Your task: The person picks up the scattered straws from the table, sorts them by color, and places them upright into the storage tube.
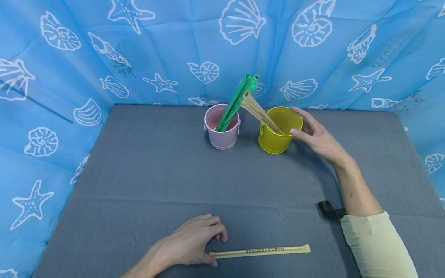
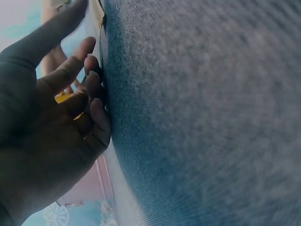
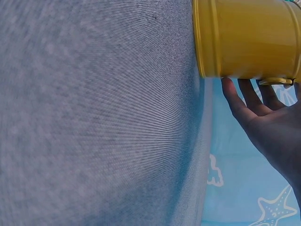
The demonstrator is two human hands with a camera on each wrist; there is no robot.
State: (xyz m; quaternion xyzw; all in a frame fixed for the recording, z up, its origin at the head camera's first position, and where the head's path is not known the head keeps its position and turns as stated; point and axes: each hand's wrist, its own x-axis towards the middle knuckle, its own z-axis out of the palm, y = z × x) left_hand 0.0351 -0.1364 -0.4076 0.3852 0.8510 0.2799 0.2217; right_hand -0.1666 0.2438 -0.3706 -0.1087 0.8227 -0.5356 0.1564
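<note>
A single paper-wrapped straw [image 1: 260,251], beige with dark print, lies sideways on the grey cloth near the front. My left hand [image 1: 191,241] rests at its left end, thumb close to the tip and the other fingers loosely bent, apart from the thumb. At the back stands a yellow bucket [image 1: 272,143] with several beige wrapped straws [image 1: 261,114] leaning left in it. Against its right side lies my right hand [image 1: 321,139], thumb at the near rim and extended fingers touching the wall, as the right wrist view shows beside the bucket [image 3: 254,37].
Left of the yellow bucket stands a pink bucket [image 1: 223,139] with several green wrapped straws [image 1: 233,105] leaning right. A blue shell-print curtain [image 1: 194,46] borders the table [image 1: 146,166] at back and sides. By the right forearm is a black wrist device [image 1: 330,210].
</note>
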